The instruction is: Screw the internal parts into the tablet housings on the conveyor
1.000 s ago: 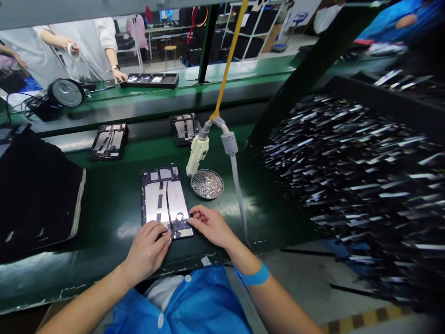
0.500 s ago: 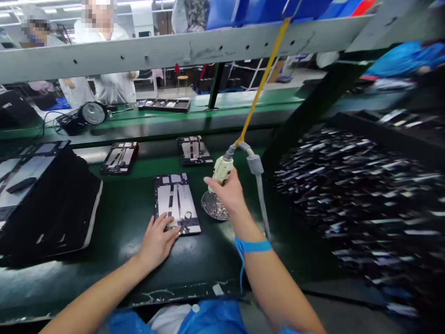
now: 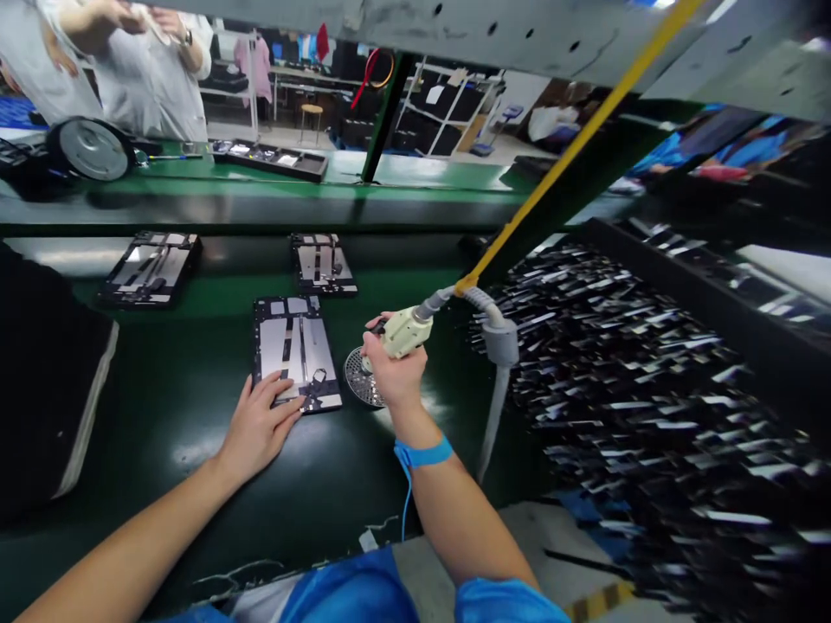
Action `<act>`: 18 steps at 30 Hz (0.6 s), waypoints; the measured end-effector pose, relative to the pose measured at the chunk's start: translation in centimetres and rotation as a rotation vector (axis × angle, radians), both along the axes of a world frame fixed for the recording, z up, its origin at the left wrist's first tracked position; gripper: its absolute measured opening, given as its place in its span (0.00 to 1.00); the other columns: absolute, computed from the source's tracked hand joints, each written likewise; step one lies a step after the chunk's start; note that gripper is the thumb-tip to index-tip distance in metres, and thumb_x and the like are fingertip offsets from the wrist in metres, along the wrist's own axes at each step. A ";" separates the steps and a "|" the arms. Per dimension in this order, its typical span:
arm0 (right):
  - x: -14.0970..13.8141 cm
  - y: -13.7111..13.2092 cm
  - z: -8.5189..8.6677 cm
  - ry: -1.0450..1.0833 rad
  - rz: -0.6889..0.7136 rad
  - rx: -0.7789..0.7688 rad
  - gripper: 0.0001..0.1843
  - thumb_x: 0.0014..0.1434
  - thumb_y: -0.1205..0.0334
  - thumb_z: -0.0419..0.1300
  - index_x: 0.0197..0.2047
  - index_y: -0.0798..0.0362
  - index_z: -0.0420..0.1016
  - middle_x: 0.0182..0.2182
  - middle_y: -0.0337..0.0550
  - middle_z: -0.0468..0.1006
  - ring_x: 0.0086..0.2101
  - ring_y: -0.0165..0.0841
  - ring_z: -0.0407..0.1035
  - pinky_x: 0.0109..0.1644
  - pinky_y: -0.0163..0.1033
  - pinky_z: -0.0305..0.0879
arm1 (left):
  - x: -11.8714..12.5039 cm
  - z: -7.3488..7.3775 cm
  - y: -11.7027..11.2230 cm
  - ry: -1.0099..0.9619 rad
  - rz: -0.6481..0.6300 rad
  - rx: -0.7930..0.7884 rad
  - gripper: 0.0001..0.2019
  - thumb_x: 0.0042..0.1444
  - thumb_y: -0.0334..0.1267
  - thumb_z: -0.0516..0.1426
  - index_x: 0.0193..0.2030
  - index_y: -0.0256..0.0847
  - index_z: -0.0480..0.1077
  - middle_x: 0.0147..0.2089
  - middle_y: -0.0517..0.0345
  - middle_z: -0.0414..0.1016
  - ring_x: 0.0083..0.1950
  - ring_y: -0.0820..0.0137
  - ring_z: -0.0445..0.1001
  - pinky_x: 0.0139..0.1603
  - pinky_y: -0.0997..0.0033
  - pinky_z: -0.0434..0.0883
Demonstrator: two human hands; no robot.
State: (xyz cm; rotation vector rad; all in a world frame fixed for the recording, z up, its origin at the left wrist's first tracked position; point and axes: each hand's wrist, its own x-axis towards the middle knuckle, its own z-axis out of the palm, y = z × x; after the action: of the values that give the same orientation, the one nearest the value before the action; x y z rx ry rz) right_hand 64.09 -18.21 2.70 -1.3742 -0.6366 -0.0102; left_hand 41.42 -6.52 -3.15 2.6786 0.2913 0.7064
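Observation:
My right hand (image 3: 391, 370) is wrapped round a cream electric screwdriver (image 3: 406, 331) that hangs from a yellow cord (image 3: 571, 151), and holds it tilted over a round metal dish of screws (image 3: 359, 379). My left hand (image 3: 258, 426) lies flat with spread fingers on the near left corner of an open tablet back panel (image 3: 294, 349) on the dark green belt (image 3: 195, 407). A blue wrist strap (image 3: 423, 453) circles my right wrist.
Two more tablet panels (image 3: 151, 267) (image 3: 322, 262) lie farther back on the belt. A large bin of small metal strips (image 3: 649, 372) fills the right side. A black stack (image 3: 39, 381) stands at left. People in white coats (image 3: 139, 65) work at the far bench beside a black tray (image 3: 273, 159).
My right hand left the panel, took hold of the hanging screwdriver and brought it down over the screw dish. My left hand stayed on the panel's near corner. The camera swung.

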 end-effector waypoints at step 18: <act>0.1 0.8 -1.2 -0.011 -0.033 -0.031 0.15 0.57 0.60 0.68 0.47 0.50 0.74 0.35 0.39 0.78 0.32 0.33 0.76 0.40 0.43 0.77 | -0.3 0.9 -0.2 0.027 -0.017 -0.024 0.12 0.70 0.35 0.56 0.55 0.47 0.78 0.62 0.47 0.75 0.70 0.51 0.67 0.68 0.30 0.62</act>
State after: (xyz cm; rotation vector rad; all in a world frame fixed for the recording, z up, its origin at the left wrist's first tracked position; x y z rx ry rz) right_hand 64.23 -17.45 1.47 -1.4151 -0.6251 -0.0349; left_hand 41.13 -6.71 -2.27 2.6669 0.2818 0.6581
